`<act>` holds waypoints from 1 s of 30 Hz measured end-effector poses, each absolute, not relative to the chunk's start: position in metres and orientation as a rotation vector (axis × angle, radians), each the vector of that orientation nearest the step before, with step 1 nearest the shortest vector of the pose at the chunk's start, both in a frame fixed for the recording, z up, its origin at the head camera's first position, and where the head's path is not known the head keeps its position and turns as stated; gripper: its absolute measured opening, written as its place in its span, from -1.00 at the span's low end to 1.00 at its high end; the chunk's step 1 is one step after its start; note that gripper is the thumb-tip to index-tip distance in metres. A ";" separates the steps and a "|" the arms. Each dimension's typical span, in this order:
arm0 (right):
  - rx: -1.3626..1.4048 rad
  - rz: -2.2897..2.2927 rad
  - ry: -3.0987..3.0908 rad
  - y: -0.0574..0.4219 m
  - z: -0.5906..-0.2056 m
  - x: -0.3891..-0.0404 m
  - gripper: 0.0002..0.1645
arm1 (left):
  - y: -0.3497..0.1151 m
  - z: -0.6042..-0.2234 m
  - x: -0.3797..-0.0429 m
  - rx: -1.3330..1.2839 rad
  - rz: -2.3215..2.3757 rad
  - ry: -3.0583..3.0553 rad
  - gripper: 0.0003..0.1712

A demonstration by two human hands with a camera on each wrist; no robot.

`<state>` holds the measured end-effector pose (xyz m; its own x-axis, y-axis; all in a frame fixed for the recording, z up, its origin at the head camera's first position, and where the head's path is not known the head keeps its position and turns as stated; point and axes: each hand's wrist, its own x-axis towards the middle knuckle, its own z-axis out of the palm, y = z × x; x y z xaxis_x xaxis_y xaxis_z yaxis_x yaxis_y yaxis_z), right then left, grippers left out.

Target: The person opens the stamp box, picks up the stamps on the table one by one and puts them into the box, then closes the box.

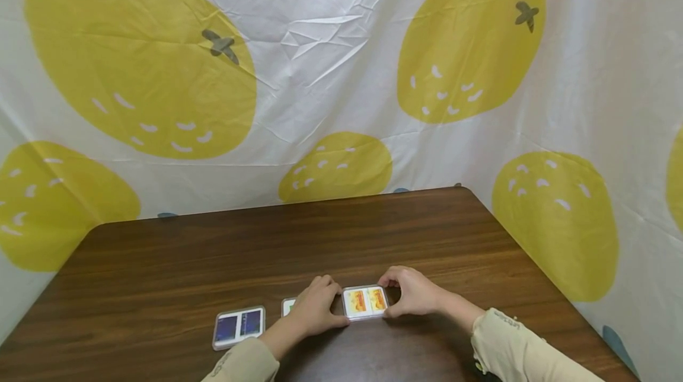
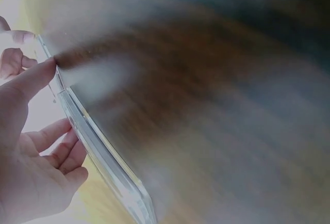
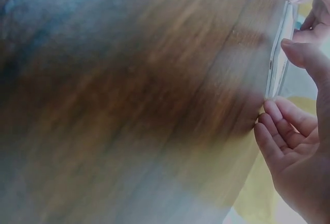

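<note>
A flat clear plastic case with two orange-and-yellow pictures on white lies on the table between the two hands. My left hand holds its left side, thumb at the near corner and fingers toward the far one. The right hand holds the opposite side, thumb and forefinger bent around the two right corners. Beside the left hand lies a second clear case with a bit of green, mostly hidden by that hand. In the left wrist view, this nearer case shows edge-on.
A third clear case, with two dark blue pictures, lies at the left. The brown wood-grain table has rounded far corners. A white curtain printed with yellow fruit hangs behind and along the sides.
</note>
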<state>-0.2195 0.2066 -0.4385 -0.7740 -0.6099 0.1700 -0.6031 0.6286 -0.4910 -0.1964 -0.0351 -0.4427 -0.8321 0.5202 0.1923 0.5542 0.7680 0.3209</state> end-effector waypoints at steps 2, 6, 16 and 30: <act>-1.054 -0.837 2.822 0.206 -0.438 -0.219 -0.50 | -0.035 -0.442 -0.196 -0.872 -0.553 -2.873 -0.42; -1.069 -0.817 2.821 0.206 -0.437 -0.219 -0.50 | -0.035 -0.440 -0.196 -0.869 -0.541 -2.881 -0.43; -1.090 -0.737 2.837 0.203 -0.435 -0.219 -0.46 | -0.034 -0.439 -0.194 -0.864 -0.543 -2.891 -0.44; -1.002 -0.918 2.751 0.206 -0.435 -0.222 -0.36 | -0.037 -0.435 -0.192 -0.827 -0.526 -2.896 -0.21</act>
